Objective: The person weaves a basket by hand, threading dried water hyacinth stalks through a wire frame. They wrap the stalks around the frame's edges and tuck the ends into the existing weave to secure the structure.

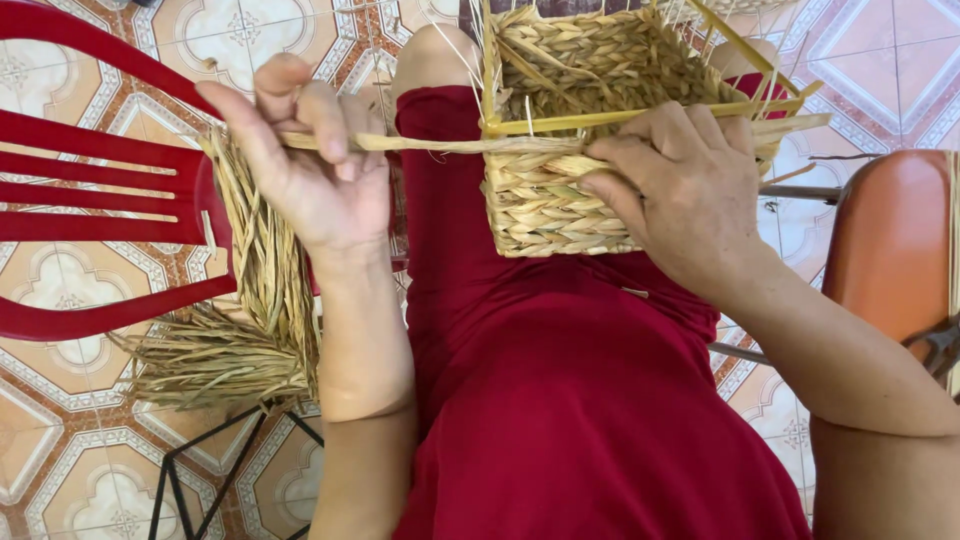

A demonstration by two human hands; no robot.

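Observation:
A half-woven straw basket (560, 215) rests on my lap, which is covered by dark red cloth. My right hand (680, 190) presses against the basket's near right side, fingers on the top woven row. My left hand (315, 160) is raised to the left and pinches a long twisted straw strand (430, 144) that runs taut from my fingers to the basket's rim. Thin yellow upright stakes (640, 118) stick out along the basket's top edge.
A bundle of loose dried straw (250, 300) hangs over a red plastic chair (100, 190) on the left. An orange seat (890, 240) stands on the right. A black metal frame (200, 470) sits on the patterned tiled floor (60, 450).

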